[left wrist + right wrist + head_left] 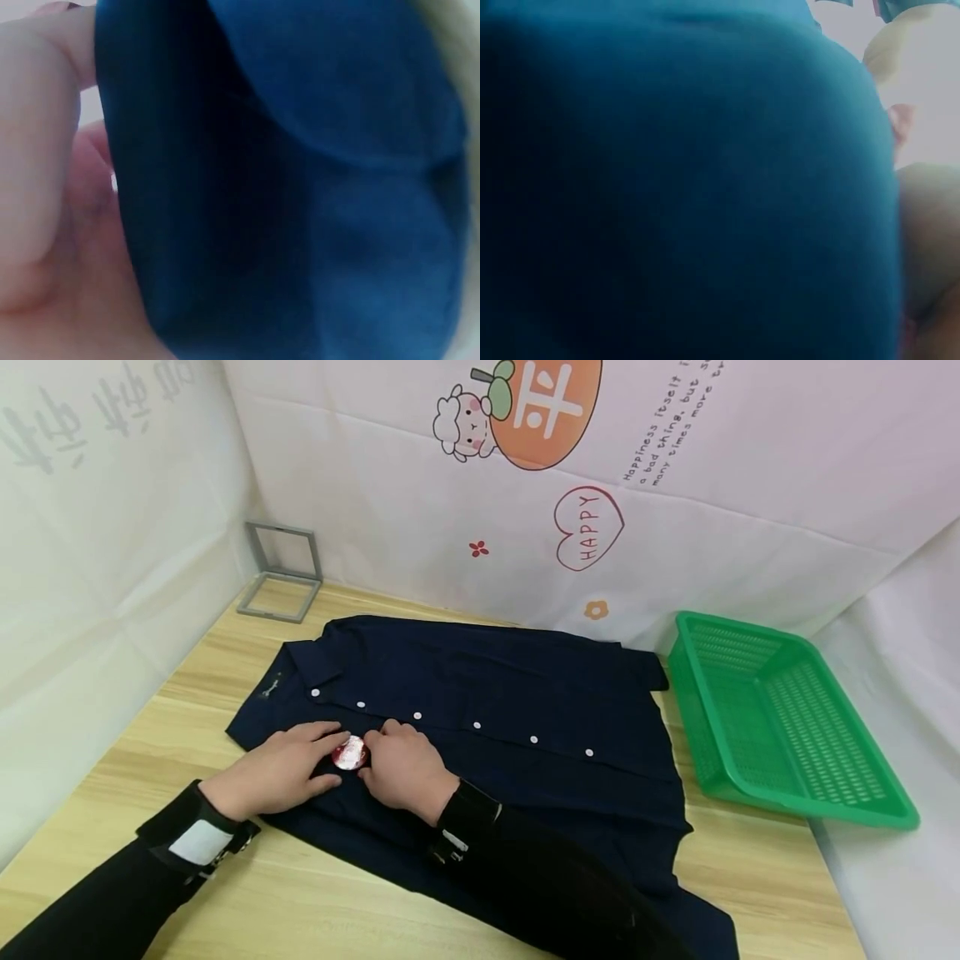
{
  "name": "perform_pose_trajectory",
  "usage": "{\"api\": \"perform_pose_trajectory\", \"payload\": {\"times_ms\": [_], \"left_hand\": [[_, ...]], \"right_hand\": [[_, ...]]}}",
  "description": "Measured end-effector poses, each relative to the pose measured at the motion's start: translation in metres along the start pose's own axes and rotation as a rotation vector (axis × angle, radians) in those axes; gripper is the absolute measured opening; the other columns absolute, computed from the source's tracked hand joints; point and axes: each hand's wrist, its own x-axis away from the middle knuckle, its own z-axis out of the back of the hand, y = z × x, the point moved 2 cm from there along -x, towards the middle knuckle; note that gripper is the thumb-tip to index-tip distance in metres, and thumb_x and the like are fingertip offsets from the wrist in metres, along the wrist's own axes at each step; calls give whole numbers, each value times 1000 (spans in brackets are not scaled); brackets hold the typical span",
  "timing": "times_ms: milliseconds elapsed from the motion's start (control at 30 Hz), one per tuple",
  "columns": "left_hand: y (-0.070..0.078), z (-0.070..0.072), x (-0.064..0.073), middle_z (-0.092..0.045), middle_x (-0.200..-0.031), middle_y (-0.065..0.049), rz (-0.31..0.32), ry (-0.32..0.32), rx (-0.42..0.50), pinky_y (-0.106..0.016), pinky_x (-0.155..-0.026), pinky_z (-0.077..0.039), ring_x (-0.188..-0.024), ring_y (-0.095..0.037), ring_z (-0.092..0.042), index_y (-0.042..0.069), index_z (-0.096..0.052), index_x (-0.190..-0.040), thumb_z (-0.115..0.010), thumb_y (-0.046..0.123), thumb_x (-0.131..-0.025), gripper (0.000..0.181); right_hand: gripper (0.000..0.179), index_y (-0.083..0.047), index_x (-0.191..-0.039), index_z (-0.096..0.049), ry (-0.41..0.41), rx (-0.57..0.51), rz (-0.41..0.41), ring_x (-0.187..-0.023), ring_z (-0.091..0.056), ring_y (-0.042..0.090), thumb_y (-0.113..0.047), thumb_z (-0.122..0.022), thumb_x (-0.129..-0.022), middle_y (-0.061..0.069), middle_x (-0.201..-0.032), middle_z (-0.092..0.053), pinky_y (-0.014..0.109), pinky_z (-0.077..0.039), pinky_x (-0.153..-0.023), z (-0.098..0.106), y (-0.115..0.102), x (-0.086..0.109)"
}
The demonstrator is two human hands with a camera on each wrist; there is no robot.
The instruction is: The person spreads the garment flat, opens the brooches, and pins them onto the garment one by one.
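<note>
A navy button-up shirt [525, 685] lies spread on its side, collar to the left, with a row of white buttons across it. On its upper front sits a shiny round red-and-white badge [349, 752]. My left hand [281, 768] rests on the cloth, its forefinger at the badge's left edge and its thumb apart, lower down. From the other side my right hand [405, 768], fingers curled, pinches the badge's right edge between thumb and forefinger. Dark blue cloth [225, 195] fills much of the left wrist view, and similar cloth [705, 187] hides most of the right hand's work.
A green plastic basket [810, 814] stands at the right end of the wooden table [315, 893]. A hinged grey frame [279, 597] stands at the back left corner. White printed sheets [375, 485] hang behind and at both sides.
</note>
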Motion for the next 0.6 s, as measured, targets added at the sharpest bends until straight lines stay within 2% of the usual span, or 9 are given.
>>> {"api": "perform_pose_trajectory", "payload": {"times_ms": [167,300,433,600], "left_hand": [[0,-1,-9,-62,-128,-15,-82,64,31,-54,-92,-48,-116,-34,-59,-1,-64,-128,-79,13,-87,47],[2,-2,-17,-65,-110,-7,-133,83,1,-47,-84,-50,-99,-24,-62,4,-67,-124,-82,12,-83,45],[4,-3,-23,-58,-91,-2,-94,47,-34,-37,-71,-48,-79,-16,-55,3,-73,-116,-78,15,-87,31],[6,-2,-30,-50,-84,0,-39,-47,-37,-29,-62,-46,-67,-11,-48,1,-73,-112,-76,15,-86,29]], "right_hand": [[29,-12,-113,-68,-14,22,58,-93,-58,14,-34,-68,-95,0,-97,-63,25,-48,-85,2,4,4],[32,-11,-120,-66,-59,-34,47,-92,-60,12,-33,-67,-96,0,-102,-63,25,-50,-82,6,9,9],[30,-13,-118,-67,-107,-47,62,-90,-58,11,-34,-66,-97,-1,-104,-62,25,-50,-81,7,13,16],[29,-14,-117,-69,-139,-41,78,-91,-58,10,-35,-66,-97,0,-110,-61,24,-50,-84,5,17,24]]}}
